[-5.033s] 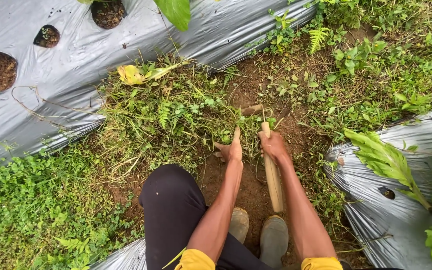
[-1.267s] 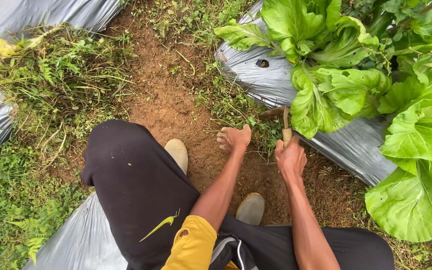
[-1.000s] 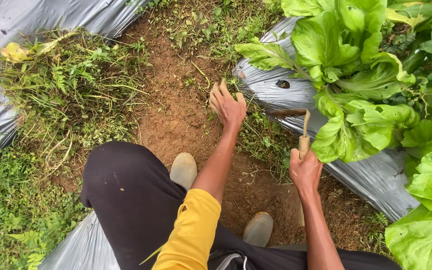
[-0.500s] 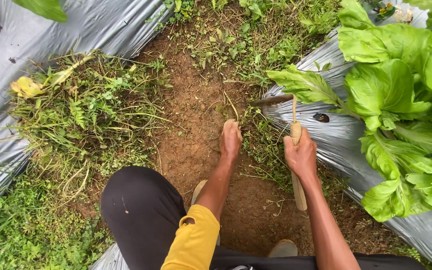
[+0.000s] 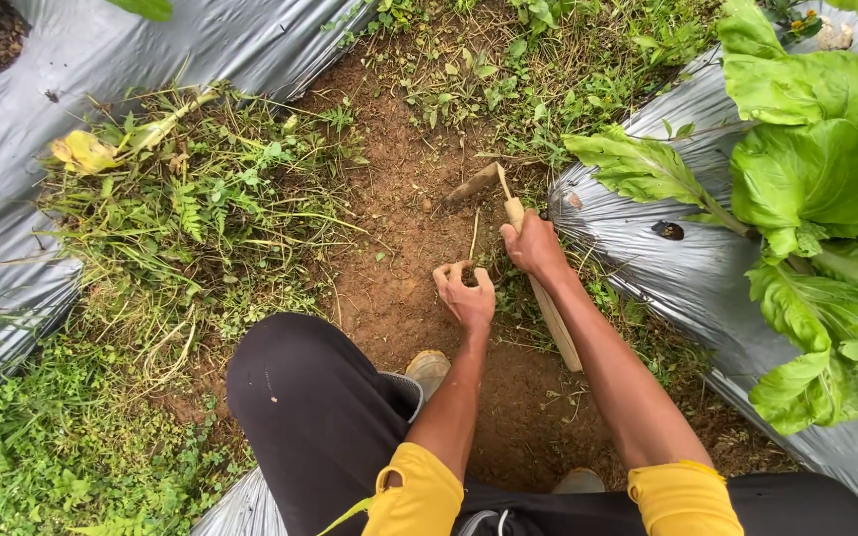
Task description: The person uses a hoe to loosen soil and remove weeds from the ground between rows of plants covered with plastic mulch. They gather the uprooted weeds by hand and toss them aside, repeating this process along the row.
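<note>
The small hoe, gripped in the right hand, bites the furrow soil while the curled left hand pinches loosened weeds, seemingly mid-weeding; lifting them clear looks due.

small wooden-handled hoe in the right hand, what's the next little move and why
Probably a short pull of the small wooden-handled hoe back toward the body. The right hand grips its handle with the blade on bare brown soil, next to weeds along the silver plastic mulch sheet. The left hand is curled beside them.
</note>
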